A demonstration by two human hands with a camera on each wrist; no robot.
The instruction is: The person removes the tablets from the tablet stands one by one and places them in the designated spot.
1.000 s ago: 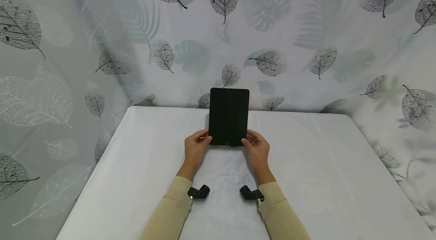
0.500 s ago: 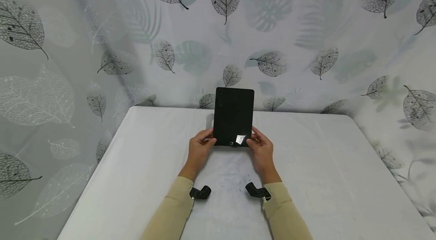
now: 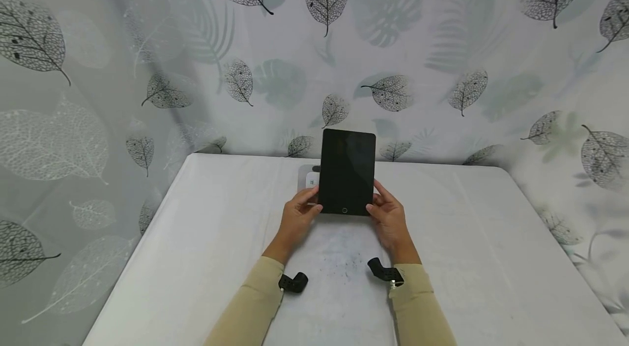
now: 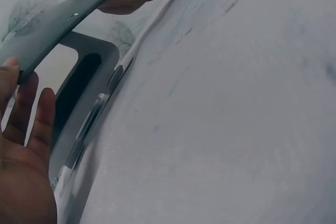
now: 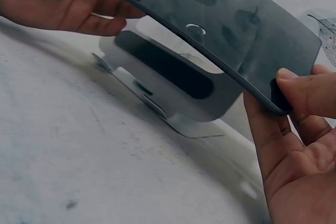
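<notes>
A black tablet [image 3: 346, 171] with a round home button is held upright, leaning slightly, between both hands in the head view. My left hand [image 3: 295, 220] pinches its lower left corner, thumb on the screen side. At the lower right corner, my right hand [image 3: 391, 223] grips it the same way. Behind the tablet stands a grey tablet stand [image 5: 223, 100] with a dark pad and small lips along its front edge. In the right wrist view a gap shows between tablet and stand. The head view shows only the stand's left part; the tablet hides the rest.
A white cloth covers the table [image 3: 196, 237], and the stand is near its back edge. A leaf-patterned curtain [image 3: 275, 35] hangs right behind and along both sides. Black wrist cameras [image 3: 293, 282] are strapped over the sleeves.
Both hands have carried the tablet to the right, away from in front of the stand. The stand's left part has come into view beside it. The tablet tilts a little more clockwise.
</notes>
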